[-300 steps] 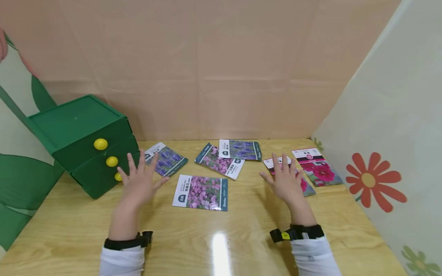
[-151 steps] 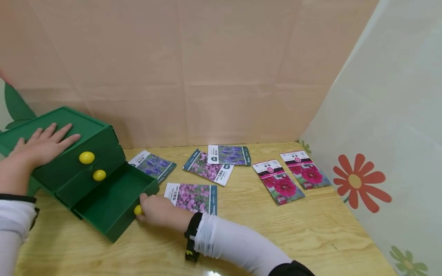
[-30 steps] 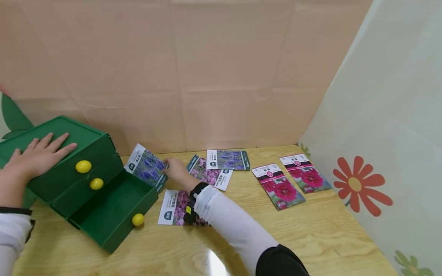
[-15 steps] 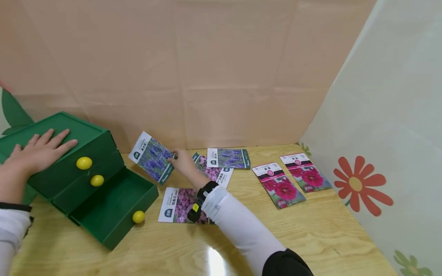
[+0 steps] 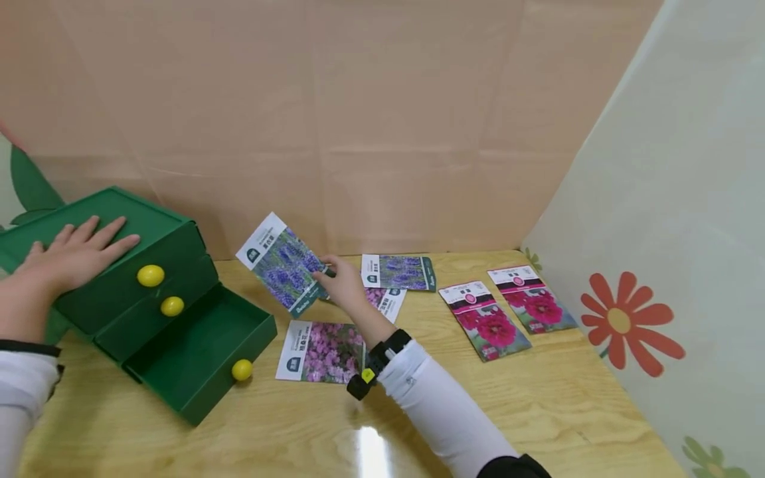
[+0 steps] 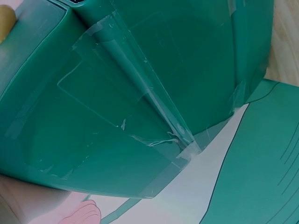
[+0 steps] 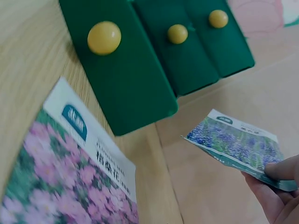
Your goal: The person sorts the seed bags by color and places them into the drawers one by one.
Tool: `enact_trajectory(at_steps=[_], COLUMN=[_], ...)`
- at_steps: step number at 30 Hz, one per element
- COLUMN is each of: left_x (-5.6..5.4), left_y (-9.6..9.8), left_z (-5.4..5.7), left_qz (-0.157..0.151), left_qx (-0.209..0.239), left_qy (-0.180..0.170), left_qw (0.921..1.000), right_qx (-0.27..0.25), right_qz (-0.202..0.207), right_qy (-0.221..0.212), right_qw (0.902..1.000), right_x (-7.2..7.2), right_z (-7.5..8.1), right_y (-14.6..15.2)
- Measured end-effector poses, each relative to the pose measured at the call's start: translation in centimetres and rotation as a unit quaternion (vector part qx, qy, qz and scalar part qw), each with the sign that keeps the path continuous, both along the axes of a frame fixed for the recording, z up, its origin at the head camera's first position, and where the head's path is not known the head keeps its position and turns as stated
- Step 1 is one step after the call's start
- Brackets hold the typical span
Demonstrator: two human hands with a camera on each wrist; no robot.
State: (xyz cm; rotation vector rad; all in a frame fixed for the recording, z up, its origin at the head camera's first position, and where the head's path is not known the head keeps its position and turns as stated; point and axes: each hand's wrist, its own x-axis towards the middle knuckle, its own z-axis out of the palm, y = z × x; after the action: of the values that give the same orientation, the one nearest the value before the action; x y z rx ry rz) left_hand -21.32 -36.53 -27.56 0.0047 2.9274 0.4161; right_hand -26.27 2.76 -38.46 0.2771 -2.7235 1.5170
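My right hand [image 5: 348, 289] pinches a purple-flower seed packet [image 5: 284, 267] by its lower right edge, holding it tilted above the table behind the pulled-out bottom drawer [image 5: 197, 352]. In the right wrist view the thumb lies on the face of that seed packet [image 7: 238, 142]. My left hand [image 5: 72, 257] rests flat with spread fingers on top of the green drawer cabinet [image 5: 152, 219]. The bottom drawer has nothing visible inside; the two upper drawers are closed. In the left wrist view the taped side of the cabinet [image 6: 140, 93] fills most of the picture.
A pink-flower seed packet [image 5: 323, 352] lies in front, partly under the right wrist. Behind the hand, another pink packet [image 5: 391, 302] lies partly beneath a purple-flower packet [image 5: 399, 273]. Two magenta-flower packets [image 5: 485, 322] lie at the right, near the side wall [image 5: 675, 219].
Ten seconds ago both hands were spread above the table. The bottom drawer was then pulled out by its knob. The right hand has since lifted the purple-flower packet and moved it up and right.
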Motion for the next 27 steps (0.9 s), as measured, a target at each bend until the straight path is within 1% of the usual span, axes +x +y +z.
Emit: enact_trajectory(at_steps=[5, 8, 12, 18, 23, 27], left_x=[0.0, 0.1, -0.2, -0.6, -0.5, -0.2], left_y=[-0.1, -0.2, 0.0, 0.1, 0.2, 0.2], left_z=[0.2, 0.1, -0.3, -0.3, -0.2, -0.3], left_qz=[0.001, 0.0, -0.001, -0.002, -0.005, -0.003], left_qx=[-0.006, -0.003, 0.001, -0.004, 0.001, -0.002], left_qy=[0.004, 0.003, -0.006, -0.01, -0.001, 0.011], left_qw=[1.0, 1.0, 1.0, 0.9999, 1.0, 0.9999], right_qx=[-0.043, -0.053, -0.06, -0.083, -0.099, -0.103], right_qz=[-0.001, 0.003, 0.0, -0.006, -0.016, -0.013], right_qy=[-0.016, -0.028, -0.029, -0.021, -0.027, -0.026], right_qw=[0.9989, 0.9982, 0.9978, 0.9963, 0.9946, 0.9943], right_x=[1.5, 2.6, 3.9, 4.4, 4.9, 5.2], right_z=[0.2, 0.2, -0.2, -0.8, -1.0, -1.1], right_y=[0.2, 0.1, 0.3, 0.9, 1.1, 1.2])
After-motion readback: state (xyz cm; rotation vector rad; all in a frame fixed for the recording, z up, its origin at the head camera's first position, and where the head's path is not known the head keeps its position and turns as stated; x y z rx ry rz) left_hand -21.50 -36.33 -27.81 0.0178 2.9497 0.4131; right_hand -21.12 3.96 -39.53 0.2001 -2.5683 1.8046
